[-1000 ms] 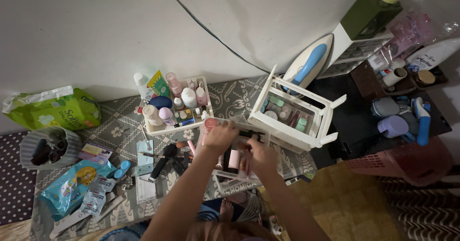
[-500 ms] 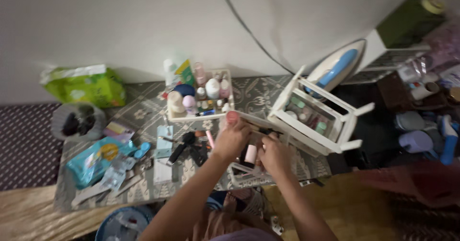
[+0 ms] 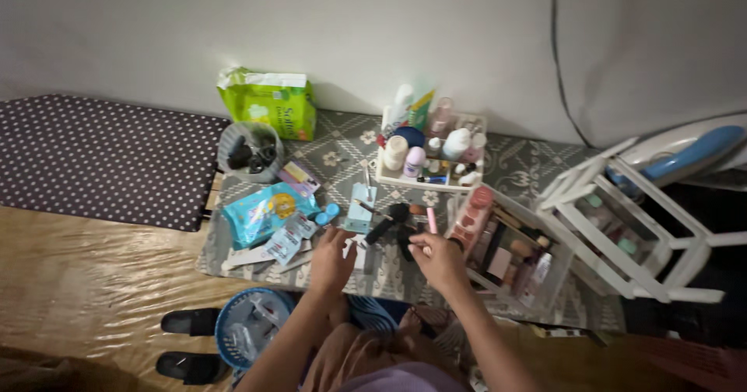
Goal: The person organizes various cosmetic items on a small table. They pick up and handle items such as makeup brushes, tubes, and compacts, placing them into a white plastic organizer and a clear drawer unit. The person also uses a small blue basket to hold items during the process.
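Pink lipstick tube [image 3: 430, 222] sits pinched in the right hand [image 3: 438, 258], while the left hand [image 3: 332, 258] rests loosely curled on the patterned mat [image 3: 350, 152].

Glossy plastic organizer [image 3: 510, 263] on matt patterned cloth mat [image 3: 529, 166].

Both hands low over the patterned mat [image 3: 342, 147], left hand [image 3: 331, 258] spread flat by a white packet [image 3: 283, 244], right hand [image 3: 438, 256] pinching a small stick beside a pink tube [image 3: 431, 220] and the clear organiser [image 3: 545, 279].
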